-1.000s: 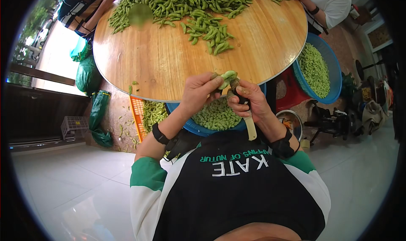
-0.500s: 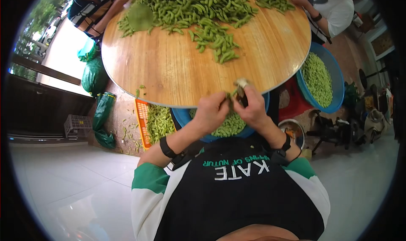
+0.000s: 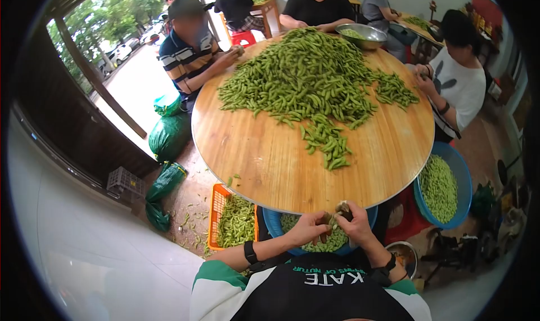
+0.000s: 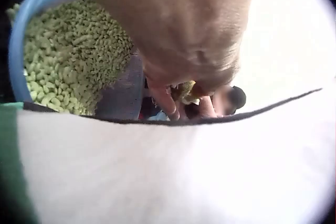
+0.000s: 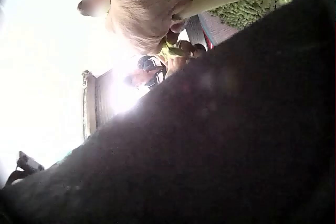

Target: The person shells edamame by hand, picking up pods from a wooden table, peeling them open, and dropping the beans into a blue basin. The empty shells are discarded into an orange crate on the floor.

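Observation:
Both hands are close together over the table's near edge in the head view. My left hand [image 3: 310,228] pinches a green soybean pod [image 5: 171,50] between thumb and fingers. My right hand [image 3: 356,225] meets it at the pod, its fingers curled around a knife with a flat cream handle [image 5: 220,0]; the blade is hidden by the hand. Below them stands a blue tub [image 3: 273,224] holding shelled green beans [image 4: 68,50]. A large heap of soybean pods [image 3: 304,79] covers the far part of the round wooden table [image 3: 253,158], with a small spill [image 3: 329,144] nearer me.
An orange basket [image 3: 216,220] of pods or hulls stands on the floor at the left, near green sacks [image 3: 171,138]. Another blue tub [image 3: 464,200] of beans is at the right. A metal bowl [image 3: 371,37] sits at the table's back. Several people sit around the tables.
The head view has tilted up, showing the whole table and more people. My hands stay together; the pale pod first held up between them is no longer seen there, and a pod is still pinched.

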`<state>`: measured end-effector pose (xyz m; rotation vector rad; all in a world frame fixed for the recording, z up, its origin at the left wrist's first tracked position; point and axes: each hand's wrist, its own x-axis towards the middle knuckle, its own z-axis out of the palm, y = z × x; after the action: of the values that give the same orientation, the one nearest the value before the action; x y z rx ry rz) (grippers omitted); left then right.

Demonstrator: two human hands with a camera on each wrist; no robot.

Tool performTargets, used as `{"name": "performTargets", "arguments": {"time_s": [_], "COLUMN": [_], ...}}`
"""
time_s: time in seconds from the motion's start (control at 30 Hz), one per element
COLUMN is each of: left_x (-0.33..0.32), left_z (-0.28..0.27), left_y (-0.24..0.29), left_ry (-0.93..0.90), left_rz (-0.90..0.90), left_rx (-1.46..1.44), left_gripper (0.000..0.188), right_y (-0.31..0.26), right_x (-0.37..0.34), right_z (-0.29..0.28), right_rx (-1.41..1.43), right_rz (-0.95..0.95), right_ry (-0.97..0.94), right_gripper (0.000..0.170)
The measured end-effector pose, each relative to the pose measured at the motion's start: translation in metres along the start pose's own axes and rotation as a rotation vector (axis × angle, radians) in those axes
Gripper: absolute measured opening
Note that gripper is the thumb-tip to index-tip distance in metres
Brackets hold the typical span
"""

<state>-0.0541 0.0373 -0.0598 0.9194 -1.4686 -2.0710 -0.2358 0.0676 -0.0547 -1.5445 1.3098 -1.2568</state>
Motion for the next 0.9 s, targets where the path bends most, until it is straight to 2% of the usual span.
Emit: {"name": "performTargets", "arguments": {"time_s": [0.03, 0.1, 0.23, 0.3, 0.37, 0.43, 0.47, 0.5, 0.57, 0.63, 0.7, 0.77, 0.9], "left_x": [-0.001, 0.0, 0.006, 0.008, 0.007, 0.009, 0.005, 0.006, 0.007, 0.007, 0.012, 0.01, 0.006], "left_z": [0.001, 0.004, 0.006, 0.007, 0.007, 0.007, 0.006, 0.003, 0.004, 0.009, 0.007, 0.005, -0.005], "left_y": [-0.002, -0.002, -0.023, -0.027, -0.03, -0.023, -0.019, -0.02, -0.03, -0.024, -0.019, -0.01, -0.006], "left_ry": [0.015, -0.015, 0.057, 0.06, 0.062, 0.084, 0.085, 0.087, 0.08, 0.125, 0.099, 0.032, 0.069], "left_rz": [0.005, 0.048, 0.114, 0.113, 0.1, 0.294, 0.267, 0.256, 0.348, 0.36, 0.166, 0.146, 0.101], "left_rx": [0.0, -0.103, -0.045, -0.028, -0.011, 0.375, 0.506, 0.493, 0.519, 0.254, -0.166, -0.252, -0.268], "left_gripper": [0.012, 0.014, 0.012, 0.014, 0.017, 0.023, 0.03, 0.03, 0.034, 0.03, 0.023, 0.018, 0.017], "right_y": [-0.001, -0.001, 0.002, 0.002, 0.002, 0.008, 0.007, 0.007, 0.008, 0.009, 0.011, 0.007, 0.013], "right_x": [0.0, 0.0, -0.004, -0.007, -0.008, -0.008, -0.009, -0.008, -0.009, -0.008, -0.005, -0.004, -0.005], "right_z": [0.002, 0.004, 0.007, 0.009, 0.009, 0.004, -0.001, -0.002, -0.007, -0.004, -0.002, 0.001, 0.003], "right_rx": [0.005, -0.214, -0.232, -0.326, -0.343, -0.358, -0.373, -0.372, -0.336, -0.348, -0.324, -0.214, -0.019], "right_rz": [-0.007, -0.116, -0.131, -0.331, -0.354, -0.292, -0.256, -0.243, -0.256, -0.264, -0.226, -0.153, -0.015], "right_ry": [-0.013, 0.076, 0.046, 0.033, 0.015, 0.054, 0.062, 0.052, 0.125, 0.193, 0.237, 0.23, 0.152], "right_gripper": [0.016, 0.018, 0.021, 0.023, 0.022, 0.023, 0.022, 0.022, 0.02, 0.018, 0.018, 0.018, 0.018]}}
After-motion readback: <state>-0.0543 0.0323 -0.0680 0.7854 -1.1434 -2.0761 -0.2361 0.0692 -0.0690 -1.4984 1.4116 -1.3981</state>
